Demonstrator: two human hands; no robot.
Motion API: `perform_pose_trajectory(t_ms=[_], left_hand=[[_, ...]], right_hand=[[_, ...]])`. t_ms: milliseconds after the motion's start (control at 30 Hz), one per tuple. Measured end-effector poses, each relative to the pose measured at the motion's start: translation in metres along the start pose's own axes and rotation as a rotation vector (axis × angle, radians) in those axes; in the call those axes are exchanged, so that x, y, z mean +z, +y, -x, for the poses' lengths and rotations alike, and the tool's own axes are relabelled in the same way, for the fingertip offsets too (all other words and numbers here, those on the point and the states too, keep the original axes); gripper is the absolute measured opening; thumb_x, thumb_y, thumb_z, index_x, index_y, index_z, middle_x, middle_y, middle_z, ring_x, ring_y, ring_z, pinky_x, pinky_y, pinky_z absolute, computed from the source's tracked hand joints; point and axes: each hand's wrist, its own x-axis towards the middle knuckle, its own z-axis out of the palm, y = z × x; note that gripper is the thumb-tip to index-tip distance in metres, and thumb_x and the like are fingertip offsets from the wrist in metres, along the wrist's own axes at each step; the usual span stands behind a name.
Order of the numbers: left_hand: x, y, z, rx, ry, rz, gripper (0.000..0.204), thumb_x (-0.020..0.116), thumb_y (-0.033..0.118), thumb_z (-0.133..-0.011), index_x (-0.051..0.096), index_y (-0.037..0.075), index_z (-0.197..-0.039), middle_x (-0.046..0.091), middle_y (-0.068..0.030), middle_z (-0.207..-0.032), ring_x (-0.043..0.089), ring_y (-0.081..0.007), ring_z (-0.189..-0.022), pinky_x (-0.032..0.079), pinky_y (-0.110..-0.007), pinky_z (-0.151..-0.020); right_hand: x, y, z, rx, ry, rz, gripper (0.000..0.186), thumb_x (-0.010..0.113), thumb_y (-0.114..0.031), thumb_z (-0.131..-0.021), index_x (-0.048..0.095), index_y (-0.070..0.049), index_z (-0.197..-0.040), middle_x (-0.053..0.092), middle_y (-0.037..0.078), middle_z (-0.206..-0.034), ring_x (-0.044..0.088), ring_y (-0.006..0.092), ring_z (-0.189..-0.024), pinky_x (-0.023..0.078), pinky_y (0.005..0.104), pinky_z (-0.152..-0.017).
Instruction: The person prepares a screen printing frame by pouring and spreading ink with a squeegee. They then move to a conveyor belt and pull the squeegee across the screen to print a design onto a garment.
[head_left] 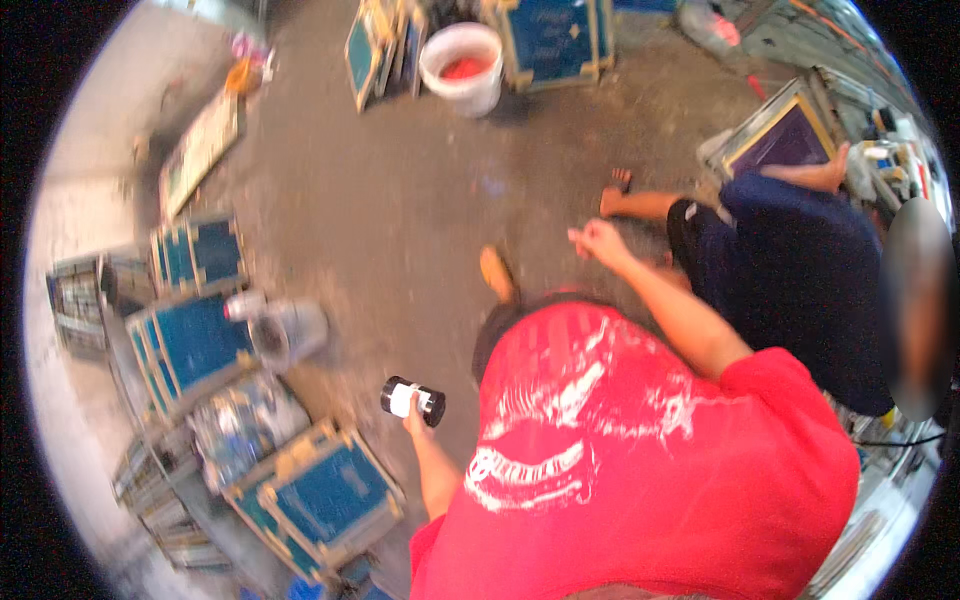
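My left hand [418,419] is wrapped round a black jar [429,407] with a white label. The jar is tilted on its side, held out over the floor to the left of my red shirt. My right hand [602,244] is out ahead at centre right, blurred by motion. A finger stretches forward from it, the others look partly bent, and I see nothing held in it. It is nearest to a co-worker in dark clothes [800,270], low down on the right, whose own hand [830,172] reaches past a purple-meshed frame [785,142].
Blue screen-printing frames [335,492] lean in stacks along the left wall. Beside them stand a grey bucket [290,335] and a plastic bag of things [245,420]. A white bucket [478,92] with red inside stands ahead, next to more frames [556,42]. The co-worker's foot [613,198] rests on the brown floor.
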Motion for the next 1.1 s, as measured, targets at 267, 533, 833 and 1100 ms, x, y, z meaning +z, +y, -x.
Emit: perform_pose_trajectory(t_ms=[267, 533, 833, 1100], left_hand=[[0.371, 0.249, 0.006, 0.492, -0.694, -0.67, 0.062, 0.085, 0.02, -0.079, 0.056, 0.0, -0.13, 0.067, -0.0079, -0.12, 0.065, -0.0203, -0.107, 0.05, -0.035, -0.095], [0.701, 0.281, 0.084, 0.688, -0.789, -1.02, 0.073, 0.09, 0.015, -0.072, 0.056, 0.002, -0.135, 0.067, -0.0089, -0.124, 0.065, -0.0231, -0.11, 0.051, -0.04, -0.097], [1.035, 0.209, 0.245, 0.83, -1.236, -1.402, 0.091, 0.093, 0.022, -0.068, 0.044, -0.004, -0.14, 0.058, -0.0159, -0.134, 0.058, -0.0265, -0.119, 0.046, -0.037, -0.102], [1.327, 0.117, 0.424, 0.79, -1.279, -1.353, 0.095, 0.094, 0.02, -0.065, 0.042, -0.004, -0.141, 0.06, -0.0147, -0.131, 0.058, -0.0269, -0.12, 0.046, -0.04, -0.103]], right_hand=[[-0.052, 0.168, 0.1, 0.277, 0.583, 0.124, 0.024, 0.071, -0.026, -0.09, 0.064, -0.003, -0.088, 0.066, 0.006, -0.068, 0.063, 0.0161, -0.063, 0.05, 0.0331, -0.059], [-0.113, 0.195, 0.073, 0.859, 0.689, 0.029, 0.039, 0.065, -0.03, -0.09, 0.068, 0.0, -0.116, 0.07, 0.02, -0.107, 0.066, 0.0339, -0.105, 0.052, 0.0413, -0.092], [-0.246, 0.139, 0.087, 1.168, 1.171, -0.272, 0.039, 0.065, -0.029, -0.09, 0.068, 0.0, -0.116, 0.07, 0.02, -0.11, 0.066, 0.0334, -0.106, 0.051, 0.0422, -0.093], [-0.256, 0.058, 0.055, 1.675, 0.988, -0.629, 0.039, 0.064, -0.028, -0.09, 0.068, 0.0, -0.117, 0.069, 0.02, -0.113, 0.066, 0.033, -0.107, 0.051, 0.043, -0.093]])
